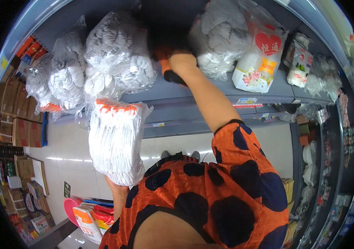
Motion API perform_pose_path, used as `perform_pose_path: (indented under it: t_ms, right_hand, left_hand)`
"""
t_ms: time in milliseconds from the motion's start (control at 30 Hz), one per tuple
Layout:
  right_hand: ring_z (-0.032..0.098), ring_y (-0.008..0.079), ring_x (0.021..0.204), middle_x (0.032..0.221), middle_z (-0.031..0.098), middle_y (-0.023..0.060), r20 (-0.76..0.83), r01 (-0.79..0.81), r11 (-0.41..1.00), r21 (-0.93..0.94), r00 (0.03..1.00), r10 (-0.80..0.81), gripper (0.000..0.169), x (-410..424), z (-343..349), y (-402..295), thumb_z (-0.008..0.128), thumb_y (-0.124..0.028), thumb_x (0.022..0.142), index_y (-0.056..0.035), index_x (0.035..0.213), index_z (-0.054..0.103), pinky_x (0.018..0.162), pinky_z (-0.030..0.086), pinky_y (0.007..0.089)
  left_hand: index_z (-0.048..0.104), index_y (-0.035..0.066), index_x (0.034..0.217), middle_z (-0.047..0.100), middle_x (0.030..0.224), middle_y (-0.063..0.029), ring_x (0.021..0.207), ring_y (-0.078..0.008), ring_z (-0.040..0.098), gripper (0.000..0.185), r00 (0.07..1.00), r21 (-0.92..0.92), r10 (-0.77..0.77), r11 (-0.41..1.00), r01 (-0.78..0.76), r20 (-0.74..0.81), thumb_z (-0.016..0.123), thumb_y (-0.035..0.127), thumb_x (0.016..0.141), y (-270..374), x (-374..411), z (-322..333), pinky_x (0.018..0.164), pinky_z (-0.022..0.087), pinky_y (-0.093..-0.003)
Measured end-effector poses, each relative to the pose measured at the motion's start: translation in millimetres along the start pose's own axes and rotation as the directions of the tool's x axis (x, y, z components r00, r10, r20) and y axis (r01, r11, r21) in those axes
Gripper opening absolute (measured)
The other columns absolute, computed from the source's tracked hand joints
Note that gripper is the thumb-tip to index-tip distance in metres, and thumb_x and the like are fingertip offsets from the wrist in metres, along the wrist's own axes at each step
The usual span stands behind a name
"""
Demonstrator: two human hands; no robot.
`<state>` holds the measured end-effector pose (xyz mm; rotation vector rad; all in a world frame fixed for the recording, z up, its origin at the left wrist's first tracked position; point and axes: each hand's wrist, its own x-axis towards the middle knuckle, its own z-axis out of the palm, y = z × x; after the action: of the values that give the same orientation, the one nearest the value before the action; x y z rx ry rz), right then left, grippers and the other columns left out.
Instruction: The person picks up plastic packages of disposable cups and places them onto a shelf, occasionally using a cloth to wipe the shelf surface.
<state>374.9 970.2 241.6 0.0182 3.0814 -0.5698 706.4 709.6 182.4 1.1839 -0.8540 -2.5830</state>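
A clear plastic pack of white knit work gloves point(114, 140) with orange cuffs rests upright on my left hand point(119, 190), which supports it from below. Most of the left fingers are hidden behind the pack. My right arm stretches over the shelf point(180, 107). At its end my right hand point(181, 63) is beside an orange and black item point(169, 70) in a dark gap. The fingers are blurred and in shadow, so a grip on that item cannot be made out. Bagged grey-white gloves point(111, 43) stand left of the gap, and another such bag point(222, 40) stands right of it.
Farther right on the shelf stand a bag of disposable cups point(254, 67) and a smaller white pack point(300, 67). Cardboard boxes point(24, 132) are stacked at the left. A pink basin point(72, 208) and bright packets point(91, 219) lie low at the left. Stocked shelves point(317, 174) line the right.
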Motion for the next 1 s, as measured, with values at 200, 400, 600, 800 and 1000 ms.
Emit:
perform_pose_path:
  t_ms: [200, 400, 600, 800, 1000]
  right_hand:
    - [0.05, 0.0353, 0.118, 0.128, 0.052, 0.0151, -0.244, 0.28, 0.96, -0.01, 0.93, -0.274, 0.043, 90.3, 7.4, 0.4, 0.051, -0.038, 0.087, -0.0155, 0.124, 0.055, 0.095, 0.039, 0.0556]
    - [0.051, 0.0318, 0.117, 0.127, 0.054, 0.0152, 0.066, 0.131, 0.99, -0.046, 0.99, -0.127, 0.042, 65.8, -23.3, -13.0, 0.051, -0.033, 0.088, -0.0118, 0.124, 0.055, 0.099, 0.039, 0.0393]
    - [0.057, 0.0363, 0.104, 0.111, 0.061, 0.0209, 0.159, 0.185, 0.969, -0.166, 0.974, -0.159, 0.038, -10.7, -15.5, 1.8, 0.048, -0.032, 0.088, -0.0033, 0.109, 0.062, 0.091, 0.044, 0.0419]
    - [0.061, 0.0355, 0.097, 0.101, 0.064, 0.0229, 0.282, 0.256, 0.958, -0.127, 0.935, -0.213, 0.032, -85.4, -51.9, 21.9, 0.049, -0.022, 0.081, 0.0003, 0.097, 0.067, 0.084, 0.048, 0.0408]
    - [0.06, 0.0262, 0.063, 0.066, 0.061, 0.0155, 0.418, 0.179, 0.938, 0.297, 0.859, -0.296, 0.032, -105.6, -88.4, 74.7, 0.064, -0.03, 0.075, 0.0015, 0.078, 0.064, 0.061, 0.046, 0.0369]
  left_hand:
    - [0.033, 0.003, 0.138, 0.044, 0.136, -0.0133, 0.12, -0.028, 0.048, 0.052, 0.945, -0.049, 0.109, 0.994, -0.099, 0.307, 0.037, 0.033, 0.096, -7.3, -18.2, -24.9, 0.099, 0.042, -0.0423]
    - [0.035, 0.002, 0.137, 0.047, 0.132, -0.0153, 0.116, -0.0298, 0.051, 0.05, 0.982, 0.062, 0.16, 0.984, -0.167, 0.105, 0.038, 0.03, 0.095, -15.2, -31.1, -37.1, 0.097, 0.044, -0.0444]
    - [0.036, -0.001, 0.134, 0.047, 0.132, -0.0171, 0.117, -0.0312, 0.051, 0.05, 0.99, 0.001, 0.11, 0.994, -0.111, 0.088, 0.037, 0.029, 0.095, -18.3, -29.5, 12.5, 0.097, 0.044, -0.0435]
    - [0.031, -0.001, 0.137, 0.043, 0.135, -0.0178, 0.12, -0.0322, 0.048, 0.05, 0.901, -0.06, 0.153, 0.988, -0.141, 0.406, 0.04, 0.025, 0.094, -26.7, -11.1, 54.0, 0.1, 0.041, -0.0449]
    - [0.031, 0.0, 0.136, 0.042, 0.135, -0.0173, 0.126, -0.0311, 0.042, 0.06, 0.793, -0.04, 0.261, 0.957, -0.287, 0.551, 0.037, -0.006, 0.077, -34.3, -18.9, 128.2, 0.105, 0.035, -0.044]
